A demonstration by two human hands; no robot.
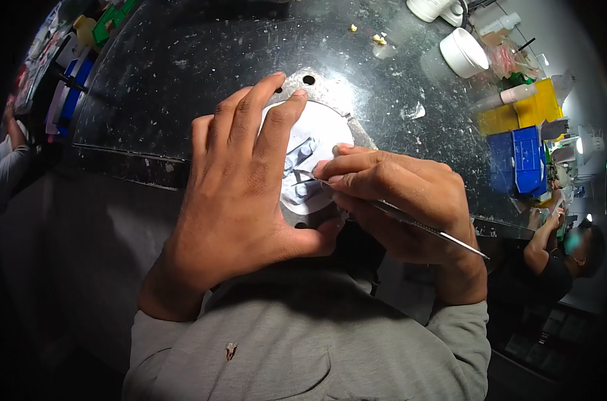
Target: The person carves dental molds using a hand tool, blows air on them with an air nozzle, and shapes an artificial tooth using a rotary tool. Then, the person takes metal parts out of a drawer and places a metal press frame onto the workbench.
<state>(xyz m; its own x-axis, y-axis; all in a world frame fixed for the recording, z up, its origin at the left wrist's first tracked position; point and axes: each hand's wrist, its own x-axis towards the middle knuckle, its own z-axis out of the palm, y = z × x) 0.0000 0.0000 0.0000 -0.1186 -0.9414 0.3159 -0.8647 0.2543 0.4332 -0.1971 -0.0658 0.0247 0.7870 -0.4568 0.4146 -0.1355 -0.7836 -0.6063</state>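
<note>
In front of me is a grey metal frame with bolt holes, around a round white plaster-like disc. Blue-grey shapes mark the disc's middle. My left hand spans the frame from the left, fingertips at its far edge and thumb at its near edge, covering the disc's left part. In a closed pinch, my right hand holds a slim metal carving tool. Its thin tip meets the disc near the blue-grey shapes, while its other end sticks out to the lower right.
The black worktop is speckled with white. A white tub stands at the far right, near yellowish crumbs. Blue bins and a yellow bin line the right. Another person sits at the right edge.
</note>
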